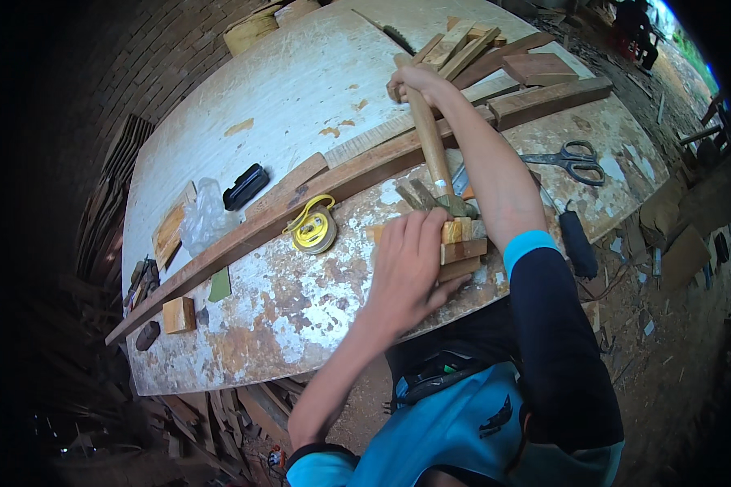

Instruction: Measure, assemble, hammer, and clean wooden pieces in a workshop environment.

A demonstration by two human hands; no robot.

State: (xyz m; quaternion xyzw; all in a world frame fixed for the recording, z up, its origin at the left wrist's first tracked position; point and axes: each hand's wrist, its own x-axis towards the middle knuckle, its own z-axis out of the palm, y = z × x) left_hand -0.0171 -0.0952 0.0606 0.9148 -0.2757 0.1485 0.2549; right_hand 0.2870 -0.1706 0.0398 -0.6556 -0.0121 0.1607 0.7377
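From the head view, right in the middle of the action: the right hand (416, 83) is up at the far end of the handle of a hammer (426, 128), fingers curled closed around the wood. The handle slants down toward the near edge of the worktable (296, 296), and its greenish head sits just by the left fingertips; whether it touches them, I can't tell.

Down here the left hand (406, 260) is clamped over a short stack of wooden pieces (463, 250), fingers across the top, thumb low on the near side. The stack stands close to the table's near edge, in front of the body.

Done well, I'd judge, this wants the left fingers drawn back from the hammer head and the stack pressed flat so nothing slides. That long grip on the handle gives power; short, square taps look safer this close to skin.

Around them: the long wooden beam (244, 234) runs diagonally beyond the left hand, the yellow tape measure (313, 231) rests just beside it, and dark-handled scissors (581, 165) lie right of the right forearm (503, 183). Something with a blue and orange part is half hidden by that arm; its kind is unclear.
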